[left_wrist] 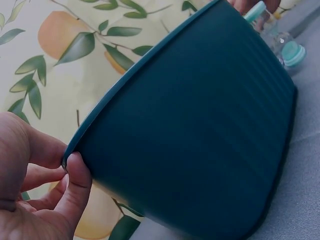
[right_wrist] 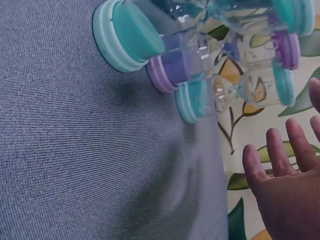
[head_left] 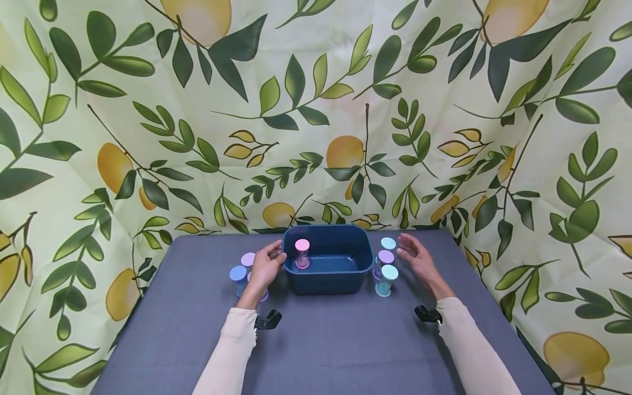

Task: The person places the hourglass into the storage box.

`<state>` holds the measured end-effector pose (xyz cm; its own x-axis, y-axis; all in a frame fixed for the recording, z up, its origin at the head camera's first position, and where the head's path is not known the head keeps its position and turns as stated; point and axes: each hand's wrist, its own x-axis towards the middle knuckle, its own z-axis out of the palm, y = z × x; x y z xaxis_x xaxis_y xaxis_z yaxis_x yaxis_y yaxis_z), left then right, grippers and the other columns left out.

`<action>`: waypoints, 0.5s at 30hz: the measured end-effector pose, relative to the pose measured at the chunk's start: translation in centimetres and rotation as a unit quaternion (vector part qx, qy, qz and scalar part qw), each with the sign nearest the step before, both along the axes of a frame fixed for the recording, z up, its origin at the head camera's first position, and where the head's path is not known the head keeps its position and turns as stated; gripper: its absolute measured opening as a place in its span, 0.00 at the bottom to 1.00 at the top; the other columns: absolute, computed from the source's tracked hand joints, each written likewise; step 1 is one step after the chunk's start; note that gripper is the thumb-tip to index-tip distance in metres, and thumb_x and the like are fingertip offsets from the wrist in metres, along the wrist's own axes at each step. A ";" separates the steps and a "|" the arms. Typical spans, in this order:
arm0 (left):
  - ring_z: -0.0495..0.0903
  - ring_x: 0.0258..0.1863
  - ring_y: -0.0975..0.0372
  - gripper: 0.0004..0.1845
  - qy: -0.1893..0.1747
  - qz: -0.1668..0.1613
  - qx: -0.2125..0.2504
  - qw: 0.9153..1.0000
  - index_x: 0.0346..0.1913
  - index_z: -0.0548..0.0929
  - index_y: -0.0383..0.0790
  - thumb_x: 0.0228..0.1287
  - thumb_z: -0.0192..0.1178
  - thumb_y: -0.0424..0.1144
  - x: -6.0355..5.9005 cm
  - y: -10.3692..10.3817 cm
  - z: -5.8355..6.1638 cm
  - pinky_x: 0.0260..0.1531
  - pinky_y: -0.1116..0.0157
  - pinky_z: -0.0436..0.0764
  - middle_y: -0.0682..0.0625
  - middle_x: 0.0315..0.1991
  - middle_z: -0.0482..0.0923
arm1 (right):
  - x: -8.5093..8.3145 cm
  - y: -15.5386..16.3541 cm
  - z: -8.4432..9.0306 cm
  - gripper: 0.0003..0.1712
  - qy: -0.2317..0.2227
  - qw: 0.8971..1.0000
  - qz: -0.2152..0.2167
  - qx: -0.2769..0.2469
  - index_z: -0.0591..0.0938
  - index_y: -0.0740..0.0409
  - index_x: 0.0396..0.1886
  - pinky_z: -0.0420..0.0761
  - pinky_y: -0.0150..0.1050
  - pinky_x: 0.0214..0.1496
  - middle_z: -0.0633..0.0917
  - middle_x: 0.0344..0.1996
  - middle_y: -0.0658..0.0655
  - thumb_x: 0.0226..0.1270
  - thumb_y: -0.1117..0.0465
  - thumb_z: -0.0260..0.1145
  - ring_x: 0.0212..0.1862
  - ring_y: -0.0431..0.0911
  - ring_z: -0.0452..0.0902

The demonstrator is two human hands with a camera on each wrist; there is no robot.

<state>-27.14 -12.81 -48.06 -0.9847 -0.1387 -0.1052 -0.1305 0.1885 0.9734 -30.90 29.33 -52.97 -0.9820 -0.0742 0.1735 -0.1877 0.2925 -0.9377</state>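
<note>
Your left hand pinches the blue tub's rim, while your right hand hovers, fingers spread, beside three sand timers.

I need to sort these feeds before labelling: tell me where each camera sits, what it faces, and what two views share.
Head: worn on the head, looking forward and down at the table, the blue bin and both forearms.
Left wrist: beside the left hand, facing the bin's outer wall; thumb and fingers pinch its rim.
Right wrist: low by the right hand, facing three sand timers; open fingers show.
Shared: head and left wrist both show the bin; head and right wrist the timers.
</note>
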 end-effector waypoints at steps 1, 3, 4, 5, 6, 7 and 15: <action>0.76 0.55 0.51 0.26 0.000 0.000 -0.002 1.000 0.69 0.72 0.40 0.68 0.58 0.33 0.0 0.0 0.0 0.48 0.55 0.84 0.40 0.60 0.75 | -0.1 0.0 -0.1 0.35 -0.005 1.000 -0.002 0.003 0.61 0.67 0.73 0.70 0.14 0.53 0.67 0.69 0.72 0.72 0.62 0.61 0.69 0.64 0.63; 0.77 0.55 0.51 0.26 0.002 0.000 -0.003 1.000 0.69 0.72 0.40 0.68 0.58 0.33 0.1 0.1 0.0 0.48 0.55 0.84 0.40 0.60 0.75 | -0.3 -0.1 -0.3 0.35 -0.016 1.000 -0.001 0.007 0.61 0.66 0.73 0.71 0.14 0.52 0.67 0.69 0.72 0.71 0.63 0.61 0.69 0.63 0.63; 0.77 0.55 0.51 0.26 0.004 0.001 -0.003 1.000 0.69 0.72 0.40 0.68 0.58 0.33 0.1 0.1 -0.1 0.48 0.55 0.84 0.40 0.60 0.75 | -0.3 -0.2 -0.3 0.34 -0.024 1.000 -0.002 0.006 0.62 0.65 0.73 0.71 0.14 0.52 0.67 0.69 0.71 0.71 0.63 0.62 0.70 0.63 0.63; 0.77 0.55 0.51 0.26 0.005 0.001 -0.002 1.000 0.69 0.72 0.40 0.68 0.58 0.33 0.1 0.1 -0.1 0.49 0.54 0.84 0.40 0.60 0.75 | -0.3 -0.3 -0.3 0.34 -0.030 1.000 -0.002 0.008 0.62 0.64 0.73 0.70 0.14 0.51 0.68 0.69 0.70 0.71 0.63 0.62 0.70 0.62 0.63; 0.77 0.55 0.52 0.26 0.006 0.002 -0.001 1.000 0.69 0.72 0.40 0.68 0.58 0.32 0.1 0.1 -0.1 0.49 0.53 0.84 0.40 0.60 0.75 | -0.2 -0.5 0.0 0.34 -0.037 0.999 0.001 0.003 0.62 0.64 0.73 0.70 0.14 0.50 0.67 0.69 0.71 0.70 0.65 0.61 0.70 0.63 0.63; 0.77 0.54 0.52 0.26 0.007 0.003 0.000 1.000 0.68 0.72 0.40 0.68 0.58 0.32 0.1 0.1 -0.1 0.50 0.52 0.83 0.40 0.60 0.76 | 0.0 -0.7 0.3 0.33 -0.041 0.999 0.004 0.001 0.62 0.65 0.73 0.70 0.14 0.50 0.67 0.69 0.71 0.70 0.67 0.61 0.70 0.64 0.62; 0.77 0.54 0.52 0.26 0.010 0.003 -0.004 1.000 0.68 0.73 0.39 0.67 0.59 0.32 0.1 0.1 -0.2 0.45 0.58 0.85 0.39 0.60 0.76 | -1.2 -0.7 -1.0 0.34 -0.051 0.998 -0.002 0.027 0.62 0.62 0.74 0.72 0.29 0.61 0.69 0.68 0.70 0.69 0.71 0.58 0.68 0.61 0.65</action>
<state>-26.99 -12.73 -48.23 -0.9856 -0.1462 -0.0846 -0.1127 0.1960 0.9741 -32.07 28.62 -53.99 -0.9948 -0.0758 0.0676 -0.0897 0.3434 -0.9349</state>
